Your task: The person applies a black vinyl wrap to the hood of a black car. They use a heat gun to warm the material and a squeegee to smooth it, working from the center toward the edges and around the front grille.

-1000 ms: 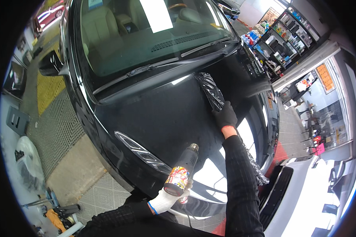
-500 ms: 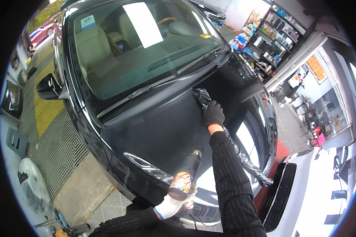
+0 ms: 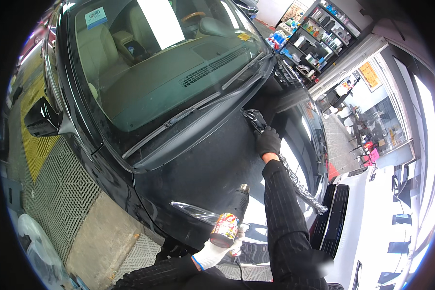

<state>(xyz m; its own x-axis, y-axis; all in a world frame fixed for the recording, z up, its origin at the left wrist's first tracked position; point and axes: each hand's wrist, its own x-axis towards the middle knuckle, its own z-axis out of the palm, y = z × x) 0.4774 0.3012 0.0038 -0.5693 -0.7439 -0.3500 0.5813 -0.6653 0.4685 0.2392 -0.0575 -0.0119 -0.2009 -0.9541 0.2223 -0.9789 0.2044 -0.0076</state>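
My left hand (image 3: 211, 254), in a white knit glove with a blue cuff, is closed round the handle of a heat gun (image 3: 230, 220). The gun is black with a bright patterned wrap, and its metal nozzle points up and away over the car's black hood (image 3: 198, 164). Farther off, my right hand (image 3: 268, 142), in a black glove, grips a bunched piece of glossy dark film (image 3: 255, 119). The film's far end meets the hood below the windshield. From beneath that hand a crumpled shiny strip (image 3: 302, 188) runs down toward the car's front edge.
The windshield (image 3: 145, 82) with its wipers (image 3: 171, 123) rises beyond the hood. A side mirror (image 3: 42, 118) sticks out at left. To the right stands a white car (image 3: 367, 227); shelves (image 3: 319, 36) of bottles stand far right. A cord hangs below the heat gun.
The view has shifted and turned, so the car sits differently in it. Both hands keep their grips; the film beyond my right hand looks more tightly bunched.
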